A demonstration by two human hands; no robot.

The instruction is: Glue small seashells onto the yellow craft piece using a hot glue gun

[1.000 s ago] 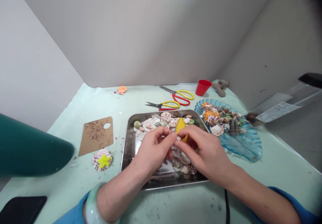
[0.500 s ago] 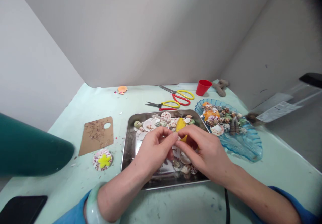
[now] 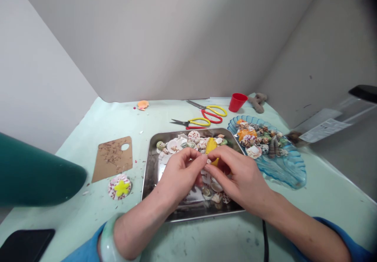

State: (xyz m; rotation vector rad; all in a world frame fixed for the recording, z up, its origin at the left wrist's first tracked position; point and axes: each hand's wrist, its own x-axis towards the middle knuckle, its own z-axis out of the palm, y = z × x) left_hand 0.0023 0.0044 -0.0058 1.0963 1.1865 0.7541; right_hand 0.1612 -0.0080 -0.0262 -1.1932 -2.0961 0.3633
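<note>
Above the metal tray, my left hand and my right hand meet with fingertips together. Between them they pinch a small whitish piece, mostly covered by the fingers and too small to name. Many seashells lie in the tray beneath, white, speckled and greenish. A yellow object sits among them, partly behind my right hand. Left of the tray, a speckled scallop shell bears a yellow flower-shaped piece.
Two pairs of scissors lie behind the tray, near a red cup. At right stands a blue shell-shaped dish holding shells. A brown board, an orange shell and a dark green cylinder are on the left.
</note>
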